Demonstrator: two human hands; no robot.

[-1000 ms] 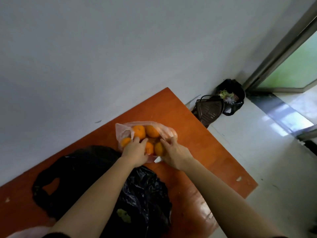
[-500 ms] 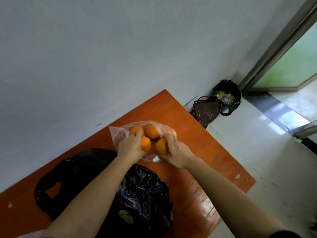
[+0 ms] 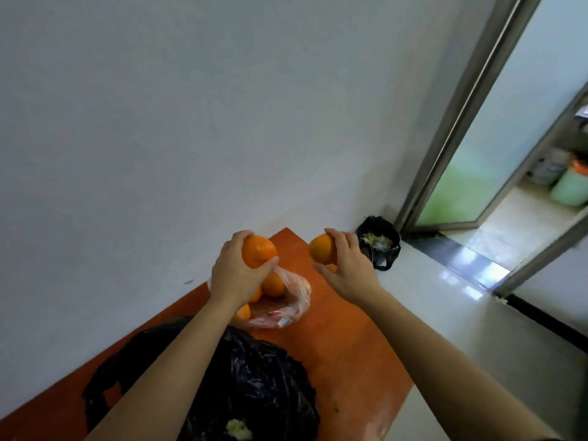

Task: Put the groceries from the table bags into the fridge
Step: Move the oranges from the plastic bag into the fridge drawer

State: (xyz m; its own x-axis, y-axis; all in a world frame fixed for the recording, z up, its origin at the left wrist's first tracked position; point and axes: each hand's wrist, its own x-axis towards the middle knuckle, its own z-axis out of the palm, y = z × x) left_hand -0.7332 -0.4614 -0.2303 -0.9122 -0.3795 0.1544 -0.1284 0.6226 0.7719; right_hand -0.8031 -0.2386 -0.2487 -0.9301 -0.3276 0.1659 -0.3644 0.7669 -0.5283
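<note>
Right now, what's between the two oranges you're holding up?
Nothing is held there. In the head view, only the table shows behind the gap between the left orange and right orange.

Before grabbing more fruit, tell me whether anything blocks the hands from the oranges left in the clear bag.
Each hand, left hand and right hand, already holds an orange. The clear bag lies open on the table; nothing covers its oranges.

black bag (image 3: 254,386) cut off below, its contents mostly hidden
</note>
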